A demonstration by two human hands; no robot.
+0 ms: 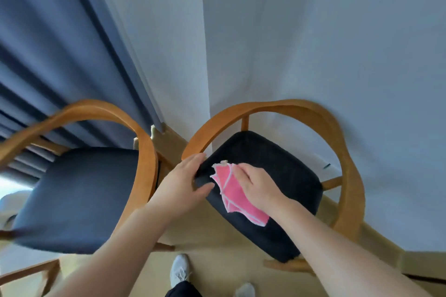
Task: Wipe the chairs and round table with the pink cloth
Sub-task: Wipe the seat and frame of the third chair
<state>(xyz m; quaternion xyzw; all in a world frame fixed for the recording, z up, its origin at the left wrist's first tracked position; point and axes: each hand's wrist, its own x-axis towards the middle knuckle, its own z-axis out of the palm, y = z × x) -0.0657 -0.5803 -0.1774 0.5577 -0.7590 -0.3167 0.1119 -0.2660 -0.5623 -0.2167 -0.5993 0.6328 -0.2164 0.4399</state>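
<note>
Two wooden chairs with curved backs and dark cushions stand side by side below me. On the right chair's black seat lies the folded pink cloth with white edging, and my right hand presses on it from the right. My left hand grips the near-left corner of that same seat, thumb on the front edge, beside the end of the wooden armrest. The left chair has a blue-grey seat and is untouched. The round table is not in view.
A white wall rises behind the right chair, and a dark blue curtain hangs behind the left one. The floor is pale wood. My shoes stand just in front of the chairs.
</note>
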